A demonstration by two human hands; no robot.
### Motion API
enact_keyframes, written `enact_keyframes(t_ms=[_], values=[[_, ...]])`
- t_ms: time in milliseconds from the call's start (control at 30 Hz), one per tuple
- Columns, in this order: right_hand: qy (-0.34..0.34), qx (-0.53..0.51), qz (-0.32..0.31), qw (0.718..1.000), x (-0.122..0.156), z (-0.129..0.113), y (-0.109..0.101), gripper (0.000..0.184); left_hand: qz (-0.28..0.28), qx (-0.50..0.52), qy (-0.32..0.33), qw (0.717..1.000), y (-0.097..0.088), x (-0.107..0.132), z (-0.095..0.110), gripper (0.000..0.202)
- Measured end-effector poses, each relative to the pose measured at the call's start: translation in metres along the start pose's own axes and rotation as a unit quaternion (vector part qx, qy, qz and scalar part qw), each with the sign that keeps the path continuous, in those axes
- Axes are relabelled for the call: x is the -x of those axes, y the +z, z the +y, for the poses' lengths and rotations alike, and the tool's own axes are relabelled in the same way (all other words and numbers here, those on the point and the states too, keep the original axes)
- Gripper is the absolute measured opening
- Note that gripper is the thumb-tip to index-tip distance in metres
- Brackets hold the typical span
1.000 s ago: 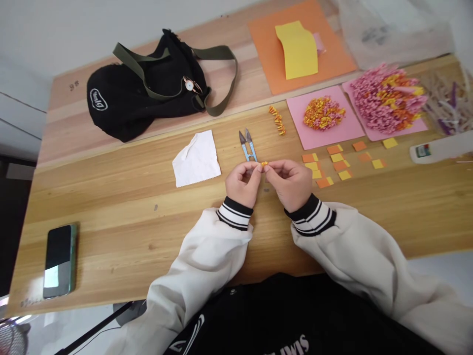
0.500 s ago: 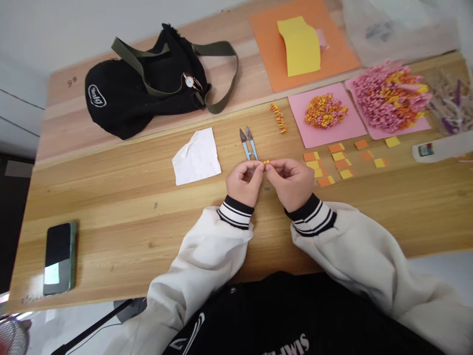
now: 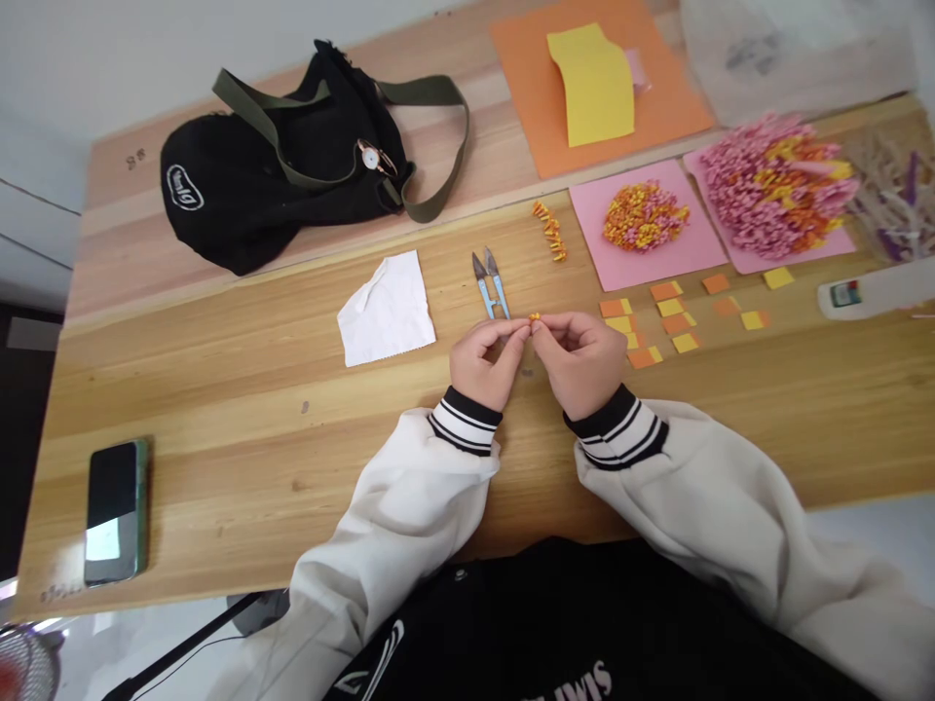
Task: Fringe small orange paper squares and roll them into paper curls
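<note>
My left hand (image 3: 483, 365) and my right hand (image 3: 585, 360) meet fingertip to fingertip over the table, both closed in a pinch. Between them shows a tiny orange-and-yellow piece (image 3: 535, 316), mostly covered by the fingers. Just beyond my left fingers lie blue-handled thread snips (image 3: 489, 280), blades pointing away. Several small orange and yellow paper slips (image 3: 675, 322) are spread to the right of my right hand. Farther off, a short row of orange-yellow pieces (image 3: 549, 232) rests on the wood.
Pink sheets (image 3: 595, 219) bear a small orange-pink heap (image 3: 643, 219) and a larger pink-orange bunch (image 3: 766, 185). A white glue bottle (image 3: 869, 292) lies right. Crumpled white paper (image 3: 387, 312), a black bag (image 3: 278, 175), a phone (image 3: 115, 511) and orange card (image 3: 526, 78) are around.
The small piece and the pinching fingertips have shifted slightly right. The view has moved a little; both hands keep their pinch.
</note>
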State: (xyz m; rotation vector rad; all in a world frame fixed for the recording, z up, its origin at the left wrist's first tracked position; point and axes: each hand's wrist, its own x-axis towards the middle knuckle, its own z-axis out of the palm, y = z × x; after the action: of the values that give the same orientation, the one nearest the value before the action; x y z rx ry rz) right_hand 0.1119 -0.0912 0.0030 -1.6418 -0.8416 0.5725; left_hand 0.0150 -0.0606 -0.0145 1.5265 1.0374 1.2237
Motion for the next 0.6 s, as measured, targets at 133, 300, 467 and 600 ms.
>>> enact_keyframes(t_ms=[133, 300, 467, 600], values=[[-0.006, -0.003, -0.018, 1.0, 0.0013, -0.0011, -0.0004, 0.011, 0.012, 0.018, -0.018, 1.0, 0.0004, -0.0001, 0.0017, 0.012], [-0.029, -0.017, -0.055, 0.998, 0.0038, 0.0017, -0.0009, 0.014, 0.055, 0.04, -0.073, 0.995, 0.0015, -0.0016, 0.004, 0.01], [-0.073, -0.001, -0.073, 0.995, 0.0055, 0.0031, -0.0019, 0.016, 0.074, 0.066, -0.112, 0.989, 0.0018, -0.0041, 0.0056, 0.012], [-0.093, 0.023, -0.077, 0.992, 0.0062, 0.0019, -0.0029, 0.017, 0.081, 0.084, -0.118, 0.986, 0.0025, -0.0046, 0.0052, 0.018]])
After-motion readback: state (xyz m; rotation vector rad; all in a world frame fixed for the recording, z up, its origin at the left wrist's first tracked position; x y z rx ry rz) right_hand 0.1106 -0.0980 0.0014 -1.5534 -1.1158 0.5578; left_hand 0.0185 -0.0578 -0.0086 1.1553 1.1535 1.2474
